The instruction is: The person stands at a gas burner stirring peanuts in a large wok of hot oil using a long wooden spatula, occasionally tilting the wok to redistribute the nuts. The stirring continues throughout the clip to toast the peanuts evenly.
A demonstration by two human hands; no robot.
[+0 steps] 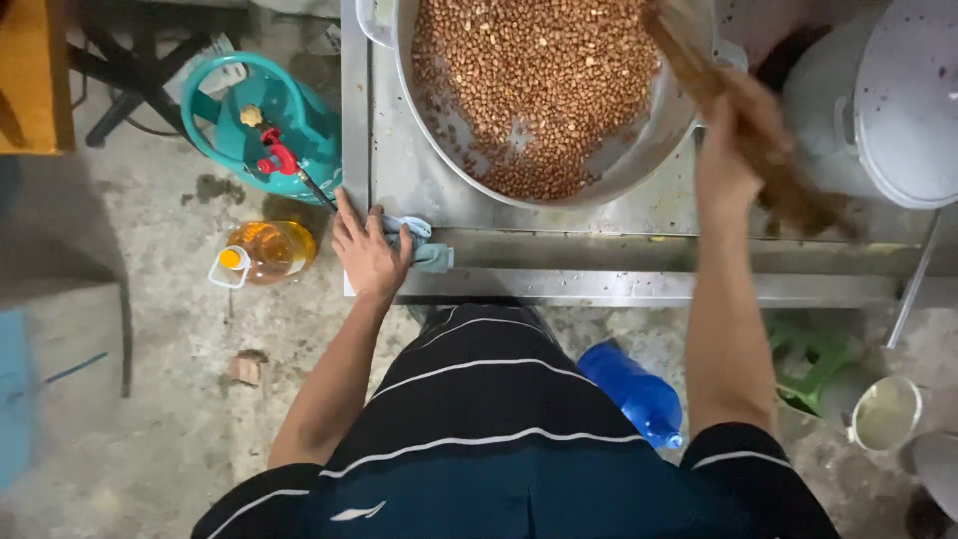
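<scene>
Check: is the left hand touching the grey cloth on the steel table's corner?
Touching: the head view shows the left hand resting on the grey cloth, no gap between.

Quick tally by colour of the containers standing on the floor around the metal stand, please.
Teal: 1, the teal metal gas cylinder
Amber: 1, the amber plastic oil bottle
Blue: 1, the blue plastic bottle
White: 1, the small white round cup
Total: 4
</scene>
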